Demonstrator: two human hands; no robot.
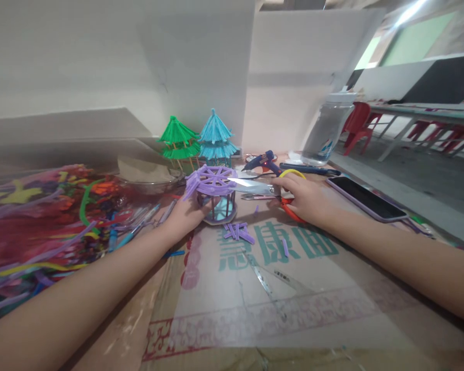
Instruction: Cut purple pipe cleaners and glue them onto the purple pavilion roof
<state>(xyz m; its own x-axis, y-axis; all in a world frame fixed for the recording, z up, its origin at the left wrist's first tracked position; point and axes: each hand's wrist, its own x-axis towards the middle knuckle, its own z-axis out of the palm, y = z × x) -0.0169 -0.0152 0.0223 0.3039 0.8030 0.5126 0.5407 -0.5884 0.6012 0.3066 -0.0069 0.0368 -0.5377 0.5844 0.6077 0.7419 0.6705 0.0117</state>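
left hand (189,210) grips purple fuzzy-stick pavilion (215,189) at its left side; right hand (302,195), right of pavilion, holds yellow-and-orange-handled metal scissors (255,186), blades parted by its roof. short purple strips (238,232) in front.

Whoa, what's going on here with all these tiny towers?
A person is working on a purple tower. Their left grip holds it at the side, and their right grip has open scissors pointed at its top; whether the blades touch it, I can't tell. Its top shows spokes, while the green tower and blue tower behind have pointed roofs. Short purple pieces lie on the cardboard in front.
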